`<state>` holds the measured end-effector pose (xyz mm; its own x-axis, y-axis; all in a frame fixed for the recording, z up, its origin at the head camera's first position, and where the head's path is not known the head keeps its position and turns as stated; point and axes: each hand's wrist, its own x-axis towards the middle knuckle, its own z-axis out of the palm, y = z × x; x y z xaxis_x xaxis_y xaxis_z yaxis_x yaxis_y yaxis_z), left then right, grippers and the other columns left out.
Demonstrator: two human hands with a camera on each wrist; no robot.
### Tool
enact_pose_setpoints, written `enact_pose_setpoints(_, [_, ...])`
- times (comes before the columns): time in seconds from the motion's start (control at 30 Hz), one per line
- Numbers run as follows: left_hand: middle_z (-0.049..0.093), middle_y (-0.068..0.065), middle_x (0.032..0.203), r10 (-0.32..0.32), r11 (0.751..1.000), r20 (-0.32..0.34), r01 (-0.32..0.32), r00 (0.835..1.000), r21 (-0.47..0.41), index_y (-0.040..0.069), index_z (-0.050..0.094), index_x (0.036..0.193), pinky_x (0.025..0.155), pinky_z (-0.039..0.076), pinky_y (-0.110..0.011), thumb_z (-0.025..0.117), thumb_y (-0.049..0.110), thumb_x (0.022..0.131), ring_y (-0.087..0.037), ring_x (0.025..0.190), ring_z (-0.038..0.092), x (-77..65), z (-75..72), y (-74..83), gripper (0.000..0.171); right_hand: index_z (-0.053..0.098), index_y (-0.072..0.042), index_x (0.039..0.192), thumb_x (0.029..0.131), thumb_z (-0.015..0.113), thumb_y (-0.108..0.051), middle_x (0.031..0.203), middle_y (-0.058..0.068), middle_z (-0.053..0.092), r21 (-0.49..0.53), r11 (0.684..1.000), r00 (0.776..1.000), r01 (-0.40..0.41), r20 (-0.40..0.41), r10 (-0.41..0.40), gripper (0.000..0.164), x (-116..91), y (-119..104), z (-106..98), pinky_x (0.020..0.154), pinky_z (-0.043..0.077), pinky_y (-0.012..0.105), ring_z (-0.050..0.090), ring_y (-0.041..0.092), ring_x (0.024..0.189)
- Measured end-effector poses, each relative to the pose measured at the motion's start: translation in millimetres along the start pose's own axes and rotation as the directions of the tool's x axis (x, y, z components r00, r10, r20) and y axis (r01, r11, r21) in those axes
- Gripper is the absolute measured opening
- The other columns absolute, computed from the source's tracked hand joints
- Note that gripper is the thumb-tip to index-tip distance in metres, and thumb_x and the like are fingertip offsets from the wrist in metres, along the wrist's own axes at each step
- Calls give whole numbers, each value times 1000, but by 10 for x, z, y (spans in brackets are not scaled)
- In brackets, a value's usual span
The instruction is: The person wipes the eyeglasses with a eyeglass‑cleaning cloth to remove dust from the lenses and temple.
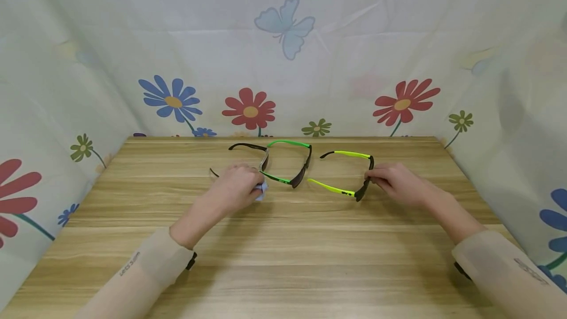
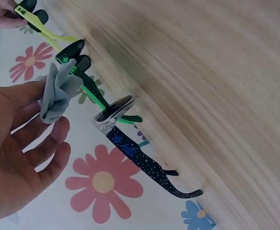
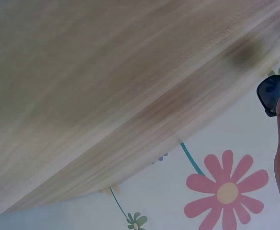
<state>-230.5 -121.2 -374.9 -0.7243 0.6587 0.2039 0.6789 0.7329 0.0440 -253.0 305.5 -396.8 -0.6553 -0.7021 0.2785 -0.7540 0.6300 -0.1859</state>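
My left hand [image 1: 235, 187] pinches a crumpled light blue cloth [image 2: 59, 92] between thumb and fingers, just in front of the speckled black sunglasses [image 2: 142, 162] with the silver front. In the head view that hand partly covers this pair. My right hand [image 1: 402, 184] holds the neon-yellow and black sunglasses [image 1: 332, 188] by the middle of the front frame, their arms unfolded and pointing left. Between these two pairs are sunglasses with bright green arms [image 1: 299, 177], also unfolded. In the right wrist view, a dark lens [image 3: 270, 91] shows beside the fingers.
The three pairs stand in a row across the far half of a wood-grain table [image 1: 310, 260]. A white cloth backdrop [image 1: 345, 63] printed with flowers and a butterfly rises behind the table and along both sides.
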Motion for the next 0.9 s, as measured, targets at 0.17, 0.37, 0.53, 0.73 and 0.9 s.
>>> enact_pose_setpoints(0.17, [66,4,83,10,1000,22,-10,1000,-2,13,69,86,74,50,-40,78,16,94,-15,76,57,-21,35,7,12,75,5,109,88,74,9,101,9,73,27,1000,1000,-11,17,10,21,59,46,30,78,58,45,71,26,90])
enact_pose_setpoints(0.37, [64,3,80,30,999,24,-30,999,28,13,68,84,71,50,-37,79,16,92,-14,74,56,-33,65,-11,15,74,5,109,88,72,12,100,10,73,17,1000,1000,-15,0,15,22,112,106,105,78,58,46,71,26,89])
enact_pose_setpoints(0.53, [56,5,73,43,999,24,-44,999,22,14,62,78,67,45,-33,79,16,92,-14,69,49,-41,65,-15,22,73,7,113,89,71,11,103,13,74,19,997,996,-76,39,75,24,165,137,137,82,57,49,71,31,95])
enact_pose_setpoints(0.73, [53,6,70,51,999,39,-51,998,7,15,60,75,64,45,-33,80,17,91,-12,67,48,-76,59,-23,26,72,9,114,93,67,10,105,15,74,14,993,991,-119,69,118,22,221,165,148,84,57,50,72,32,97])
enact_pose_setpoints(0.9, [55,8,71,22,1000,110,-20,994,-20,17,62,76,62,46,-32,82,19,90,-11,66,48,-116,49,-38,24,70,9,120,95,65,9,110,19,73,-1,988,983,-154,103,154,26,251,171,148,87,56,51,70,34,101])
